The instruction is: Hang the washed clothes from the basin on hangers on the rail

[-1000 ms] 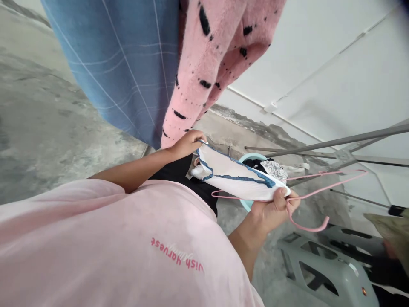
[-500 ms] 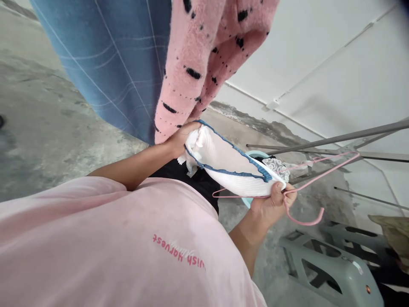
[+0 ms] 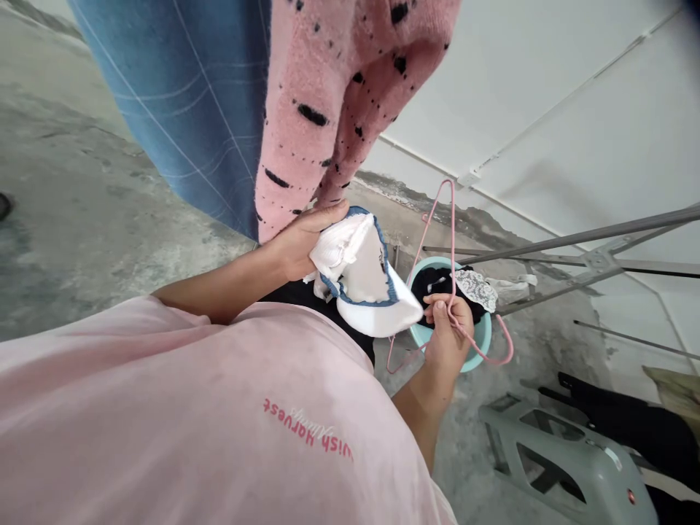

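Note:
A white cloth garment point(image 3: 405, 310) with a blue trimmed opening hangs from my left hand point(image 3: 306, 244), whose fingers are closed on its bunched end. Its exact kind does not show. My right hand point(image 3: 451, 328) grips a pink clothes hanger point(image 3: 451, 240) near the base of its hook. The garment's loose tip lies right by my right fingertips; whether they touch it I cannot tell. Beyond my left hand hang a pink fuzzy garment point(image 3: 306, 146) with black marks and a blue checked cloth point(image 3: 202, 109).
Behind my right hand, a light blue basin point(image 3: 484, 339) holds black clothing and a white lace piece point(image 3: 477, 289). Grey metal rack bars point(image 3: 574, 237) cross at the right. A grey-green plastic stool point(image 3: 590, 467) stands lower right on the concrete floor point(image 3: 60, 219), near a white wall point(image 3: 547, 109).
My right hand has moved left, and the hanger has swung more upright. The garment, stretched between both hands before, now sags and is shorter, its right end out of my right hand's pinch.

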